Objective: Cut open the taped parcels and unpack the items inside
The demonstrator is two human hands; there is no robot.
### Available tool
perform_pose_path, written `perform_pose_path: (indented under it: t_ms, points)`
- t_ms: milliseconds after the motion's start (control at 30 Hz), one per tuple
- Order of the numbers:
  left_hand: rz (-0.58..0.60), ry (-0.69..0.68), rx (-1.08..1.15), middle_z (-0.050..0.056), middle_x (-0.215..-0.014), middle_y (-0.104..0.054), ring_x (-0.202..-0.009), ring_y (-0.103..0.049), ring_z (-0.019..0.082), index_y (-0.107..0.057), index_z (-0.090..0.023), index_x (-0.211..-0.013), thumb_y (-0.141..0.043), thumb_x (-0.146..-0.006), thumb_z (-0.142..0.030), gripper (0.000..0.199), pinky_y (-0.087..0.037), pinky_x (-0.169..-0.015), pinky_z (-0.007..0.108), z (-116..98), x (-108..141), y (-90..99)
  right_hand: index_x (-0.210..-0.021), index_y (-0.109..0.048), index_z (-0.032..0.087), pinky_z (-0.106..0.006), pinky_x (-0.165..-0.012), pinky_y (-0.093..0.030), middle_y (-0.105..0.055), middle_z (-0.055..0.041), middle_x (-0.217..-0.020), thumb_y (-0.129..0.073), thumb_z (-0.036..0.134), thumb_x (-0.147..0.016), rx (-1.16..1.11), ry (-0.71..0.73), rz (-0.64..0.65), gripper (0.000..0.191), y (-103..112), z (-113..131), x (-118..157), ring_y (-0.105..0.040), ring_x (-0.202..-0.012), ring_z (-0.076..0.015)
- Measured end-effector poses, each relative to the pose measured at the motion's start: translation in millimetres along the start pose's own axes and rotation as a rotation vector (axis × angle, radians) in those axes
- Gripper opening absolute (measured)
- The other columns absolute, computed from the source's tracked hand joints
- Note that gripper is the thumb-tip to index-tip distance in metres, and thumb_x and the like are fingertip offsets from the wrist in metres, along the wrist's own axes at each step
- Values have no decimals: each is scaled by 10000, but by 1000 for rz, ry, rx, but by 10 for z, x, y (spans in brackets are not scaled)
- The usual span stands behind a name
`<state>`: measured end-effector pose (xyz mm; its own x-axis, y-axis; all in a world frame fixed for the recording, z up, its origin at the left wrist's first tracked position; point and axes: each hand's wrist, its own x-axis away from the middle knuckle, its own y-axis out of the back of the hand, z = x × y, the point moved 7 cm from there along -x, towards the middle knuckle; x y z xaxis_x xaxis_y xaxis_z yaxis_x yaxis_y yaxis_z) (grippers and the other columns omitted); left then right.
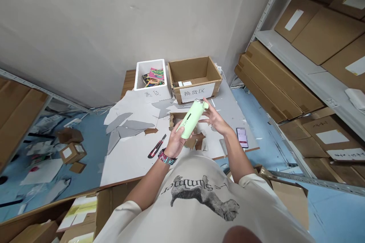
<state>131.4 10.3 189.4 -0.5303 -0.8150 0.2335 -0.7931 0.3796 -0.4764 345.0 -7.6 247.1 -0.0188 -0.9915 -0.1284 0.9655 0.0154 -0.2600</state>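
Note:
A light green bottle (192, 118) with dark lettering is tilted over the table, its capped end up and to the right. My left hand (176, 140) is wrapped round its lower end. Beside the cap, my right hand (214, 119) has its fingers apart; whether a fingertip touches the cap loop I cannot tell. Under the bottle lies a torn cardboard box (174, 119), partly hidden by the bottle and my hands. A red and black utility knife (156, 147) rests to the left of my left hand.
Behind stand a white foam box (152, 94) with colourful packets and a cardboard box (196, 93) with a handwritten label. Grey scraps (134, 125) lie at left, a phone (242, 138) at right. Shelves with cartons (327, 38) flank the table; an open carton (104, 205) stands in front.

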Motion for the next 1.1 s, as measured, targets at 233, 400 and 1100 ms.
perform_pose_path:
  t_ms: [233, 400, 1100]
  points:
    - [186, 98, -34, 136, -1308, -787, -958, -828, 285, -657, -239, -1419, -901, -915, -623, 679, -670, -747, 380, 126, 121, -3, -1525, -736, 307, -432, -930, -673, -808, -128, -1399, -822, 891, -823, 14, -48, -110, 916, 101, -40, 46, -761, -1248, -343]
    - [62, -15, -194, 138, -1508, -723, -1208, -768, 339, -704, -246, -1462, -907, -890, -643, 725, -668, -952, 465, 151, 28, 255, -1348, -844, 290, -469, -1081, -646, -793, -100, -1452, -969, 616, -776, 161, -23, -158, 670, 191, -31, 46, -724, -1348, -347]
    - [-146, -179, -928, 128, -1454, -752, -1335, -703, 295, -790, -226, -1327, -638, -1005, -273, 359, -654, -1024, 436, 1095, -116, 1377, -1447, -758, 277, -388, -930, -685, -810, -79, -1286, -761, 207, -857, 808, 253, -16, 594, -472, -590, 232, -771, -1013, -234]
